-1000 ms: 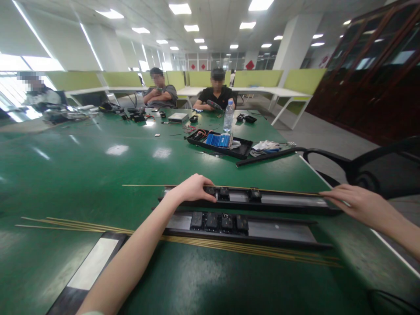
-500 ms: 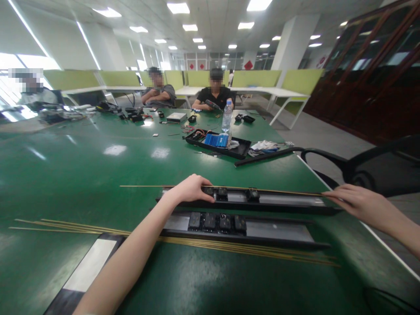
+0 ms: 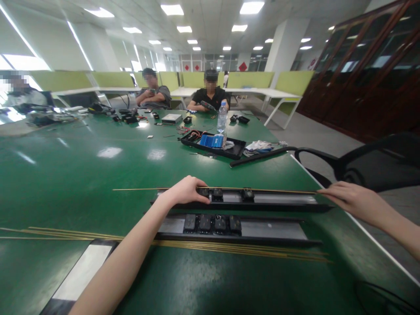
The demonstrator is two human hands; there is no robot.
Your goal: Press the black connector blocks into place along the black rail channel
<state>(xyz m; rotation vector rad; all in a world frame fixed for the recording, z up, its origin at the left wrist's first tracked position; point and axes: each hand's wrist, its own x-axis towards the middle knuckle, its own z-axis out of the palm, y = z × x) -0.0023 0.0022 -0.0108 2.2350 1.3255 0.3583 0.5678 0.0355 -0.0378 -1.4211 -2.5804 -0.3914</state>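
You can read no lettering with certainty here: the small white marking on the blue ribbed block (image 3: 210, 141) ahead of you is too blurred, and the red diamond-shaped sign (image 3: 243, 66) across the room shows you no legible characters.

From my end, I read the tabletop (image 3: 82, 175) as smooth and glossy, the channels (image 3: 278, 231) as floored in dull grey metal, their blocks (image 3: 205, 222) as shiny black plastic, the thin rods (image 3: 236, 249) as brassy metal, the bottle (image 3: 222, 119) as clear plastic, and the cabinet (image 3: 344, 94) as polished wood.
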